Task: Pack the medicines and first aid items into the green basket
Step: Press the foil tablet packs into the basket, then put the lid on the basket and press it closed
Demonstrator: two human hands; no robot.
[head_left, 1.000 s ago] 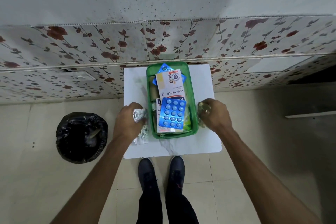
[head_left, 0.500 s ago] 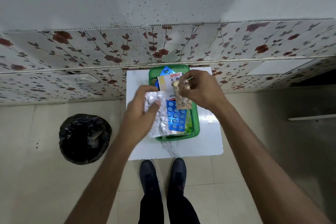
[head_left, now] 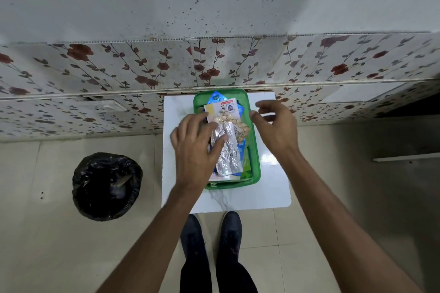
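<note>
Looking down from the head camera: left hand [head_left: 194, 150] lies spread, fingertips pressing a crinkled silver foil strip [head_left: 227, 152] onto the heaped green basket [head_left: 254, 150], which sits between both hands on the white table [head_left: 266, 188]. Right hand [head_left: 277, 126] hovers empty, fingers loosely curled, just beside the rim. Risk, judged: the slick strip and tan pill pack [head_left: 239, 129] could slide off the overfull pile.

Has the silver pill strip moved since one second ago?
Yes. The silver pill strip went from the white table, left of the green basket, into it.

Basket's [head_left: 254, 150] left wall behind hand [head_left: 195, 150]
</note>
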